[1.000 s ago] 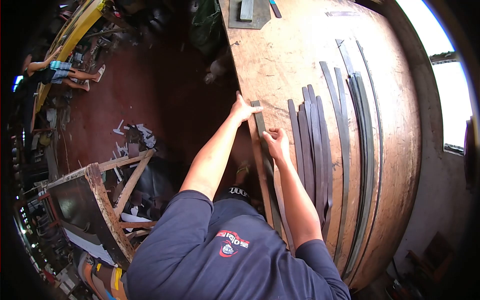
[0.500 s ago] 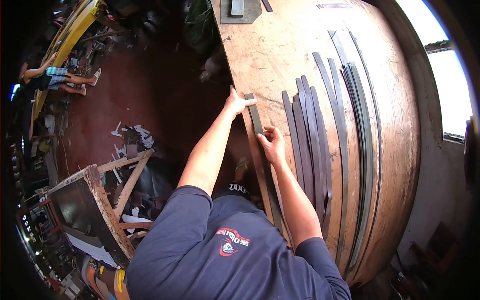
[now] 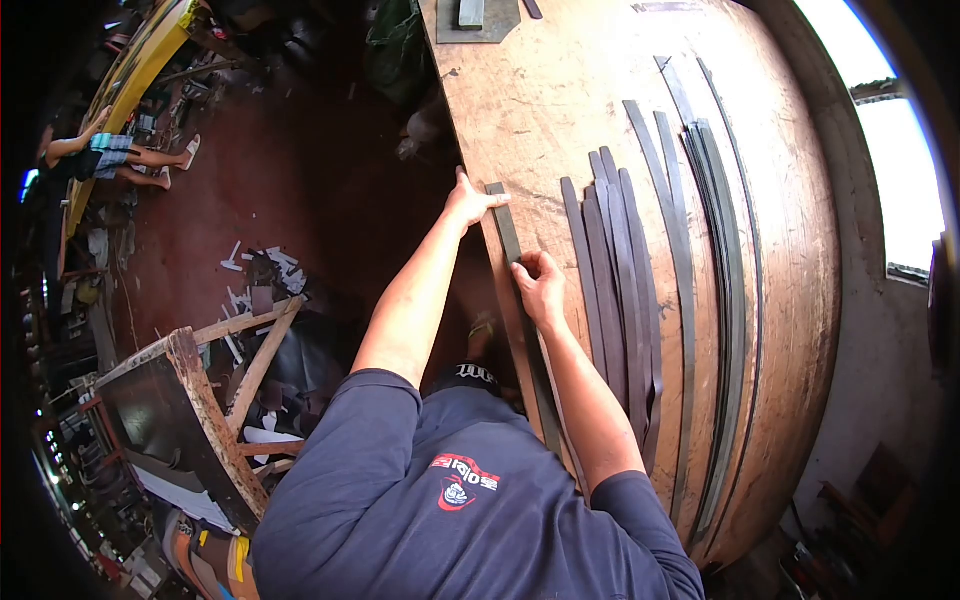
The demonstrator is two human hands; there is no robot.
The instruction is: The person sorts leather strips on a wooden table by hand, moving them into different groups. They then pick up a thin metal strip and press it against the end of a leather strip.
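Dark strip lay along left edge of tabletop. Left hand spread, thumb across strip; right hand's fingers curled beside it, grip indeterminate. Lax thumb pressure risked skewing.

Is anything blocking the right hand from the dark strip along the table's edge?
Nothing visible. The right hand is right at the side of the dark strip, with no other thing between. The left hand has its thumb over the strip's far end, and the bunched strips lie beyond the right hand.
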